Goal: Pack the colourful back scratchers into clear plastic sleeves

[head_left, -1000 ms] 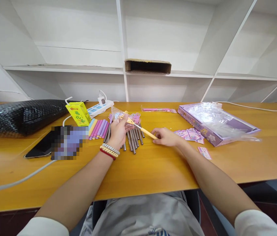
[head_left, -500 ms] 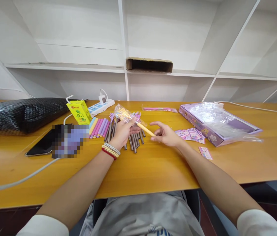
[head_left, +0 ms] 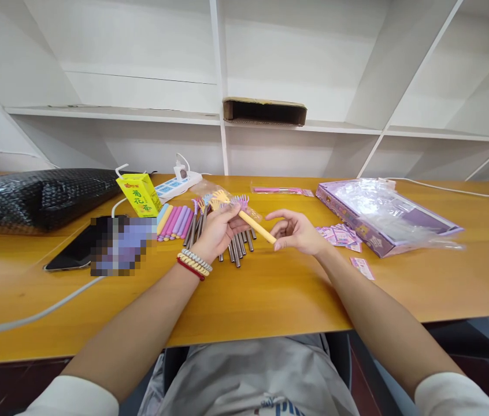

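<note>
White shelving (head_left: 292,52) rises behind the wooden desk (head_left: 270,300), whose near edge runs along the person's lap. There is room between the forearms, where the desk top reaches from the hands to that edge; the purple box (head_left: 351,225) lies well apart from the right hand (head_left: 299,232). That hand curves in a loose arc at the lower end of a yellow handle (head_left: 257,226); whether its fingertips grip, I cannot tell. The left hand (head_left: 222,230) pinches the handle's upper part. Smooth, straight and pale, the handle slants over the middle of the desk, down toward the right. The left hand partly hides a cluster of metal rods (head_left: 236,252); beyond it, yellow prongs (head_left: 219,199) overlap with clear plastic (head_left: 204,186), their joins hard to make out.
</note>
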Demonstrator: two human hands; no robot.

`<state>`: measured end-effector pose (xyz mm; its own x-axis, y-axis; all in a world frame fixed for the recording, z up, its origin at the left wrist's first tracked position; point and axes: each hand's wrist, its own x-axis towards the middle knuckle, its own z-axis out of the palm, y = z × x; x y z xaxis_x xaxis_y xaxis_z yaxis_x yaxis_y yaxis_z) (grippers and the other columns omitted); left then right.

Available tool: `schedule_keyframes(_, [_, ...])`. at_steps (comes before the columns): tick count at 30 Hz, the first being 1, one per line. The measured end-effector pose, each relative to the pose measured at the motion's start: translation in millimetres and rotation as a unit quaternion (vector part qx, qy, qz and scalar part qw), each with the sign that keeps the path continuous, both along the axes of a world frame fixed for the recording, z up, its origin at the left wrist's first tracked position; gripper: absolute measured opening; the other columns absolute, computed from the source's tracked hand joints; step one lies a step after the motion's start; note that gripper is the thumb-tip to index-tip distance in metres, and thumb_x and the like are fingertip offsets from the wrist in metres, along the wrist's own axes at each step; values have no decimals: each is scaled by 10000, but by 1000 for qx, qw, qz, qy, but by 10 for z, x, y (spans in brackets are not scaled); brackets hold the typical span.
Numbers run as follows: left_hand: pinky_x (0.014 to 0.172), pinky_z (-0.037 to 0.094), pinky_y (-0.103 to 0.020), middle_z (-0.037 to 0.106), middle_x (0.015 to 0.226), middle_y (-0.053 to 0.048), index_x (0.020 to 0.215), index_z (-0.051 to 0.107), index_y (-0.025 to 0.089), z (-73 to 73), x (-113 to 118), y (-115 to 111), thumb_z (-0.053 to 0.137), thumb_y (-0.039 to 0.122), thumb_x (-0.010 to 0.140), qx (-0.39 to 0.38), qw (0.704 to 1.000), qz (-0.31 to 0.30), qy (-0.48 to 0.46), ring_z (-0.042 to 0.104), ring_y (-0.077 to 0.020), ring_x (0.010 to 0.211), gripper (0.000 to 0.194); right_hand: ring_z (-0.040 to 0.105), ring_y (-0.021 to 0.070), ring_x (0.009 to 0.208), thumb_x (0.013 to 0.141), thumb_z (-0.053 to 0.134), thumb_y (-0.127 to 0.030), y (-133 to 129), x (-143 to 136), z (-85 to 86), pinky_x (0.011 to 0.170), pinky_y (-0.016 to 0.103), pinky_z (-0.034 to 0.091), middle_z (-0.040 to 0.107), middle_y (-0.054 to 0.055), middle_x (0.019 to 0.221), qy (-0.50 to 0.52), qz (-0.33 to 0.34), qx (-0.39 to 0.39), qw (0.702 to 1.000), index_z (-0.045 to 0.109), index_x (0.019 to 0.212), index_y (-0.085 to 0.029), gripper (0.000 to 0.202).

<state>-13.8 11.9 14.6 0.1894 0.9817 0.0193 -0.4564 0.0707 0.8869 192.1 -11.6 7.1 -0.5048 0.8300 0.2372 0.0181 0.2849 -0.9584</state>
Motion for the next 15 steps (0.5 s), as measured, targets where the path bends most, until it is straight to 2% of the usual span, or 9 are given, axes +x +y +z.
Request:
schedule_keyframes(2, [602,543,-277,671,821,-85,867,613,110,9,59,-80,651,249,744,10,999,-40,15,646,-156,676,190,529,101,531,502,816,-353,-11,-29,-26,510,232,414,628,-2,698,-43,-54,75,995,510,1090,-185,684])
schedule_keyframes(5, [551,518,-262,665,793,-92,857,623,104,-14,178,-221,690,281,706,30,992,-111,55,621,-152,633,242,472,89,516,504,809,-397,-38,-76,-55,499,225,380,580,-24,664,-108,-109,175,973,488,1145,-181,749])
schedule_keyframes(9, [509,468,-234,643,704,-63,810,652,108,-58,287,-331,712,271,668,59,972,-192,125,572,-125,560,224,521,124,594,547,776,-434,-60,-117,-75,553,245,403,581,-14,722,-147,-124,216,957,378,1256,-192,848])
schedule_keyframes(12, [509,450,-220,624,671,-35,826,644,123,-58,268,-311,712,265,667,84,968,-177,156,563,-115,559,224,511,116,595,593,751,-407,-33,-121,-108,555,247,405,596,10,821,-154,-154,241,946,288,1322,-215,886])
schedule_keyframes(15, [478,450,-226,607,652,-15,896,589,148,-54,204,-260,721,288,665,75,972,-158,155,571,-123,532,300,487,102,586,649,713,-385,6,-106,-143,554,244,408,604,41,916,-167,-166,268,934,241,1348,-225,858])
